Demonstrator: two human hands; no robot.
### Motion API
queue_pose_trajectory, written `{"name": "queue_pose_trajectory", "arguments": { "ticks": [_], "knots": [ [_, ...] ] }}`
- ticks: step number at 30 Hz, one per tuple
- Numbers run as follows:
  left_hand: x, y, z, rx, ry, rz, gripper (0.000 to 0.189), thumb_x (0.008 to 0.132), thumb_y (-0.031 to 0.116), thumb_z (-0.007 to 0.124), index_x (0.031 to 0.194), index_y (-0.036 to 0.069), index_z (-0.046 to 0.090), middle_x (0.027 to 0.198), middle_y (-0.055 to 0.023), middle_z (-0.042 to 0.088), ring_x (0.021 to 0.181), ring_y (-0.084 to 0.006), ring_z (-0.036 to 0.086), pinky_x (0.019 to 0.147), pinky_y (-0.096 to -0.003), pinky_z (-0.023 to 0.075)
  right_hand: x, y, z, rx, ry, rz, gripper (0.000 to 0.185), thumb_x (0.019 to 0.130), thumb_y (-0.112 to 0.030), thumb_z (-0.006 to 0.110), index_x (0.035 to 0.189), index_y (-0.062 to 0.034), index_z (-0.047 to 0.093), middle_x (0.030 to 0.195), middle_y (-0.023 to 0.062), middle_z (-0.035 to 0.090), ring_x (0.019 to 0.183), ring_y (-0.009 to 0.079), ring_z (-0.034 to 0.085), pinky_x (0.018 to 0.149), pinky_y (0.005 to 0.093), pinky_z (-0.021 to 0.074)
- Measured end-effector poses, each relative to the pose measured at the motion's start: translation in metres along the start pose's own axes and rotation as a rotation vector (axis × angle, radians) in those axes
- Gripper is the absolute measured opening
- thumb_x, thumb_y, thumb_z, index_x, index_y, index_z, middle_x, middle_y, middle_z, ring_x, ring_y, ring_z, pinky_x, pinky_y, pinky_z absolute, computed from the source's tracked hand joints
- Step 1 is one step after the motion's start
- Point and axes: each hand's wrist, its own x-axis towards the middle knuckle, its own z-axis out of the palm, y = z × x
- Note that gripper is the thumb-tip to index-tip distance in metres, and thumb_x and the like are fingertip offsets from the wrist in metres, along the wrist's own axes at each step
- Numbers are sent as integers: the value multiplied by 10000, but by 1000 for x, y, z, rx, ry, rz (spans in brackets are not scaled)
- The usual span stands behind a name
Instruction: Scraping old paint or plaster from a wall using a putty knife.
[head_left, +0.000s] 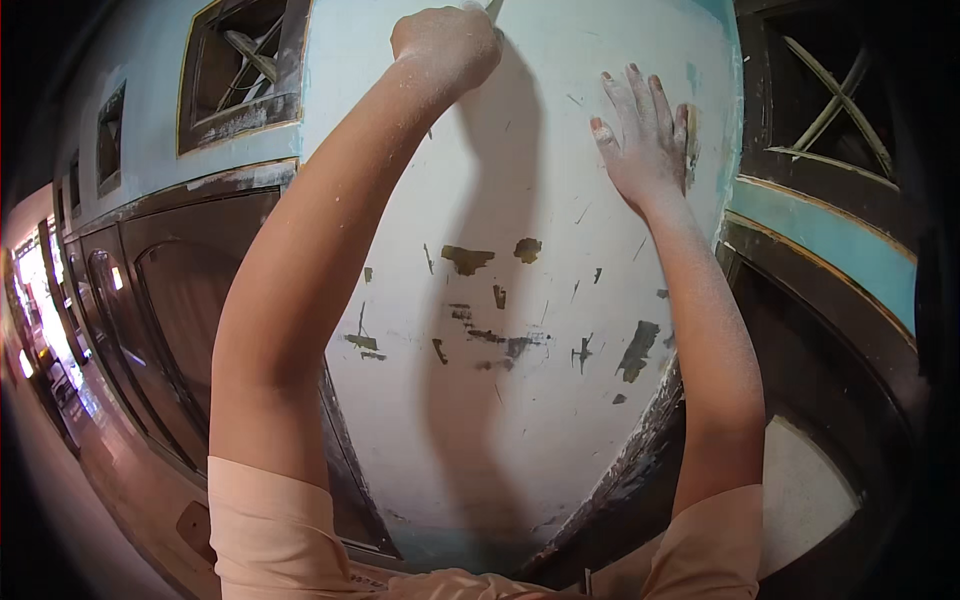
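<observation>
Before me stands a pale, whitish wall (405, 420) with dark bare patches and scratches. My left hand (448, 46) is raised at the top edge of the view, closed in a fist around a thin flat-bladed tool (494, 9). Only a sliver of that tool shows, and its handle is hidden in the fist. White dust coats both hands. Spread against the upper right of the wall is my right hand (646, 139), palm down and fingers apart, with nothing held. A brownish worn strip (692, 142) lies just beside its little finger.
Dark wooden door panels (202, 300) run along the left, below a framed vent opening (244, 60). On the right, another vent with crossed slats (840, 97) sits above a dark door frame (817, 345). A shiny floor (127, 442) stretches towards a bright opening at far left.
</observation>
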Motion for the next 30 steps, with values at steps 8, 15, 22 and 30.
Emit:
{"name": "queue_pose_trajectory", "arguments": {
  "ticks": [8, 15, 22, 30],
  "knots": [
    [-6, 8, 13, -9, -37, 23, 368, 976, 222, 392, 1227, 18, 567, 875, -122, 727, 811, -273, 718, 716, -436, 555, -1, 2, 0, -9, -2, -10, 593, 1012, -522, 388, 1562, -342, 255, 1649, -14, 175, 1525, 210, 130, 1249, 502, 63],
    [-59, -6, 38, 7, -38, 81, 424, 974, 243, 407, 1315, 3, 484, 880, -173, 728, 813, -342, 713, 697, -469, 551, -5, 2, -1, -3, 8, -2, 593, 1011, -503, 401, 1561, -339, 256, 1652, -11, 167, 1526, 216, 123, 1247, 502, 52],
    [-183, -23, 93, -96, -172, 42, 643, 988, 296, 472, 1547, 75, 246, 702, -170, 691, 635, -368, 678, 614, -495, 529, -29, -2, -4, 39, -49, 13, 590, 1008, -488, 413, 1557, -312, 285, 1652, 19, 163, 1529, 242, 110, 1232, 551, 54],
    [-274, -9, 128, -277, -290, -10, 658, 1015, 350, 445, 1581, 132, 193, 633, -176, 644, 563, -382, 629, 555, -510, 493, -121, -39, -13, 142, -175, 20, 619, 986, -407, 451, 1561, -242, 290, 1644, 118, 166, 1527, 329, 98, 1205, 608, 77]
  ]
}}
